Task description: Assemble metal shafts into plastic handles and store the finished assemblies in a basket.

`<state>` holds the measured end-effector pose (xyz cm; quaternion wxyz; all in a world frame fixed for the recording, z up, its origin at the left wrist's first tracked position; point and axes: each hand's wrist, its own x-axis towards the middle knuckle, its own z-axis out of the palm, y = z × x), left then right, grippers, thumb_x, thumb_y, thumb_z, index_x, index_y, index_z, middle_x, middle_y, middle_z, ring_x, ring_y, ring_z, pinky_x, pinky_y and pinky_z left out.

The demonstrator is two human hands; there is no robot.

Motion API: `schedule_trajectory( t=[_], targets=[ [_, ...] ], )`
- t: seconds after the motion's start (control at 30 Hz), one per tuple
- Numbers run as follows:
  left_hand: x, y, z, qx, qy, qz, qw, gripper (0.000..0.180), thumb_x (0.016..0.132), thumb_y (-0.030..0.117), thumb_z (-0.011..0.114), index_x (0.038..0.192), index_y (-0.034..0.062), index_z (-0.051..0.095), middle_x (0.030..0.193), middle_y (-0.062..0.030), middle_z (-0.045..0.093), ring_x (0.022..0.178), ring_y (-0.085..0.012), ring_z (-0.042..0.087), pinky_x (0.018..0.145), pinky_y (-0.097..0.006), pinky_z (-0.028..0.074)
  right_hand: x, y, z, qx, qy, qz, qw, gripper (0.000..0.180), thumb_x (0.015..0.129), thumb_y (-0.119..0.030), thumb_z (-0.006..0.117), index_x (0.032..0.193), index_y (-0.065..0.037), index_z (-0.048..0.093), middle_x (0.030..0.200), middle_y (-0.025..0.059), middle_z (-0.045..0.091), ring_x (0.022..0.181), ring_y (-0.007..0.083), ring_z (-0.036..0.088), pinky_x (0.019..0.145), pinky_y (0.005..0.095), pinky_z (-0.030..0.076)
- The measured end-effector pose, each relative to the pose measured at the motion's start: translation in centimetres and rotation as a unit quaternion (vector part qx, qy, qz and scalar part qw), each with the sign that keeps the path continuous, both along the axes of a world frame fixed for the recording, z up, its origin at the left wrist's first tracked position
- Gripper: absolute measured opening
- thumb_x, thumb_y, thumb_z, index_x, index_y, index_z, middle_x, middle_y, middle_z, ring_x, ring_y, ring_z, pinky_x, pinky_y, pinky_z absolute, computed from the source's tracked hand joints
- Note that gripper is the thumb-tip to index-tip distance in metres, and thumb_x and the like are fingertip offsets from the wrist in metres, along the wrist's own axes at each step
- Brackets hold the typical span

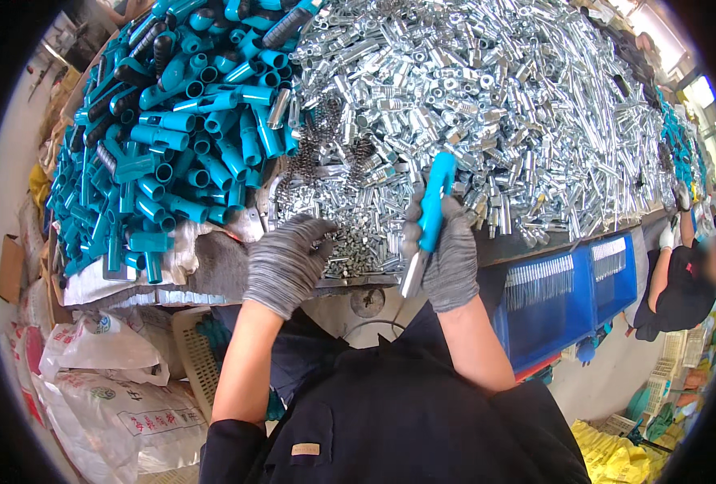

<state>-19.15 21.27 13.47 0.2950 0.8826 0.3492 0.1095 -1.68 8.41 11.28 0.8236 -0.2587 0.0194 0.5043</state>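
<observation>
My right hand [452,262] is closed around a teal tool handle [436,202] with a silver metal tube at its lower end. It is held tilted above the front edge of the metal heap, with its teal end pointing away from me. My left hand [281,264] is over the near edge of the bench, its fingers bent and its thumb apart from the forefinger. Beside its fingertips lies a pile of small metal fittings [354,252]. I see nothing held in it. Both hands wear grey striped gloves. Dark coil springs [325,133] lie just beyond the fittings.
Many teal tubular bodies [164,139] are heaped at the left, and a large mound of silver metal parts [487,89] covers the middle and right. Blue trays [539,298] of metal rods are at the right. White sacks [124,411] stand low left. Another person [680,282] works far right.
</observation>
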Motion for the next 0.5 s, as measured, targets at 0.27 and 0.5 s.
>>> schedule_trajectory(
  t=[0.27,0.5],
  targets=[
    [1.6,-0.3,-2.0,0.124,0.024,0.020,0.992,0.014,0.084,0.019,0.062,0.091,0.0073,0.066,0.086,-0.0140,0.062,0.075,-0.0324,0.062,0.068,-0.041,0.050,-2.3,0.1,-0.1,-0.060,-0.090,0.157,0.982,0.041,0.092,-0.040,0.055,0.108,-0.002,0.056,0.082,0.0073,0.062,0.062,0.0134,0.059,0.049,0.0271,0.047],
    [1.4,0.0,-1.2,0.133,-0.136,0.032,0.981,0.007,0.083,0.006,0.064,0.089,0.0037,0.065,0.081,-0.0119,0.065,0.074,-0.0237,0.064,0.069,-0.033,0.050,-2.6,0.3,-0.2,-0.079,-0.153,0.217,0.961,0.042,0.091,-0.043,0.056,0.106,-0.003,0.057,0.079,0.0071,0.062,0.059,0.0127,0.060,0.048,0.0255,0.050]
  ],
)
